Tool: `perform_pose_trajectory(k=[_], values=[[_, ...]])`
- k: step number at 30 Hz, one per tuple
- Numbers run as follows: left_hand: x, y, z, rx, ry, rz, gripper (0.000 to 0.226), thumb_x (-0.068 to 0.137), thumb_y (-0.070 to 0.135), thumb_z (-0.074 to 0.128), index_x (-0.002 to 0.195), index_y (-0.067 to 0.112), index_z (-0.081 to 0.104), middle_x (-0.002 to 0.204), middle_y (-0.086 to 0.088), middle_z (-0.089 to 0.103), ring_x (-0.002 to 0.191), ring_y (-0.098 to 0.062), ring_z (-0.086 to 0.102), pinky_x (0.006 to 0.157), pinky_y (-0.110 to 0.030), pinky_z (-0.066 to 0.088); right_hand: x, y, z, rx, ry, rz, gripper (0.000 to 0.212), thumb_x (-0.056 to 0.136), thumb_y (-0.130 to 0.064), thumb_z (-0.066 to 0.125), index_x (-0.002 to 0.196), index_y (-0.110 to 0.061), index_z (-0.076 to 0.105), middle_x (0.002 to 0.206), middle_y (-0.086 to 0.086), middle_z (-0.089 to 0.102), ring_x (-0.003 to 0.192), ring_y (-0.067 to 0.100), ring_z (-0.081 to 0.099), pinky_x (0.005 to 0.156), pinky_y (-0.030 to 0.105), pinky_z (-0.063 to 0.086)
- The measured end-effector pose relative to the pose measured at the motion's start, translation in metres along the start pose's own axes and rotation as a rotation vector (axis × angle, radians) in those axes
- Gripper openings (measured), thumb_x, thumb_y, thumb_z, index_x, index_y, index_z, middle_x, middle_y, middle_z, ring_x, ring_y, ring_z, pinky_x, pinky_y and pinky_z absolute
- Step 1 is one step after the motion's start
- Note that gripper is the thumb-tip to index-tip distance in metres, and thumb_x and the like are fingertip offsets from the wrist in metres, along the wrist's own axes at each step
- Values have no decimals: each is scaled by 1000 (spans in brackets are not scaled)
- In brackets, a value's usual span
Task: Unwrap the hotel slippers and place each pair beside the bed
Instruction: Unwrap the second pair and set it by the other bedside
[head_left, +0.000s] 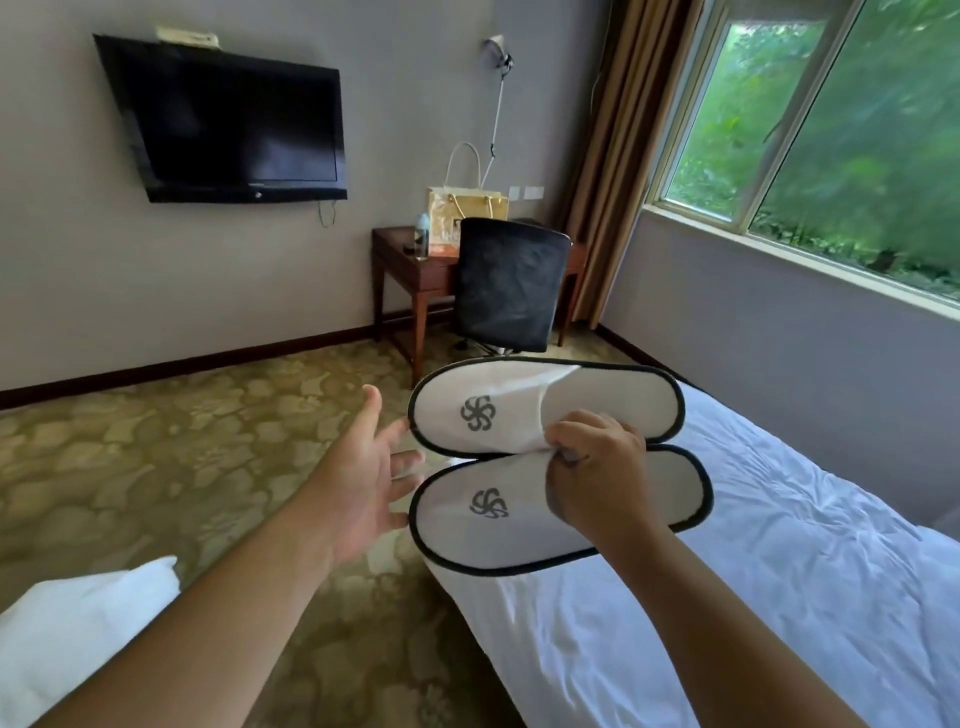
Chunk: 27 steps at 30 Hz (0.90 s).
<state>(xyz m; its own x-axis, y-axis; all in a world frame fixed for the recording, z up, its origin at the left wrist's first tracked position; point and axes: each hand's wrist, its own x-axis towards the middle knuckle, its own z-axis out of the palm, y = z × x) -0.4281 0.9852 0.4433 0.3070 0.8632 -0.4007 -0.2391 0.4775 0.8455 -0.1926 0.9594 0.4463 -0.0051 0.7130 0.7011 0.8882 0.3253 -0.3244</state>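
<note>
Pinched between the curled fingers and thumb of the right hand (597, 467) were the upper edges of two white cloth slippers edged in black piping (493, 540), which were held flat and side by side with their toes turned toward the left hand (363, 467). A grey pinwheel emblem (477, 413) was printed on each toe cover. The left hand was held open with its fingers spread and its fingertips at the toe ends; whether contact was made could not be told. The slippers were held in the air over the foot corner of the white-sheeted bed (753, 571).
</note>
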Motion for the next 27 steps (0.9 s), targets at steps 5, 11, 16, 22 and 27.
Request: perform_pose_trajectory(k=[5,11,16,22,27], values=[[30,46,-45,0,12,9,81,84,84,22,142,35,47,100,-3,51,77,-20,46,75,-40,44,46,-19,46,30,-15,-22,20,68,1,63,67,-16,74,69,-7,69,66,23,65,80,39,47],[70,90,-74,76,72,51,78,85,82,25,145,35,43,122,-1,52,82,-20,47,77,-39,44,91,-21,99,51,-25,-43,15,66,-2,69,69,-16,74,74,-4,73,70,26,68,81,45,49],[117,107,-82,109,123,73,91,74,88,35,146,34,44,145,7,46,120,-28,52,102,-51,41,122,5,148,73,-21,-7,24,63,5,70,68,-18,74,71,-7,70,68,22,67,79,42,48],[184,133,-76,162,204,137,87,77,87,31,149,39,34,151,16,40,131,-25,42,114,-59,24,174,53,210,175,10,34,34,62,13,67,67,-20,72,68,-14,66,63,4,50,75,36,40],[245,161,-67,160,222,174,90,74,87,32,150,40,31,154,12,38,134,-28,41,114,-57,26,228,91,244,262,-60,49,30,67,13,72,70,-17,74,71,-11,66,69,9,55,80,39,42]])
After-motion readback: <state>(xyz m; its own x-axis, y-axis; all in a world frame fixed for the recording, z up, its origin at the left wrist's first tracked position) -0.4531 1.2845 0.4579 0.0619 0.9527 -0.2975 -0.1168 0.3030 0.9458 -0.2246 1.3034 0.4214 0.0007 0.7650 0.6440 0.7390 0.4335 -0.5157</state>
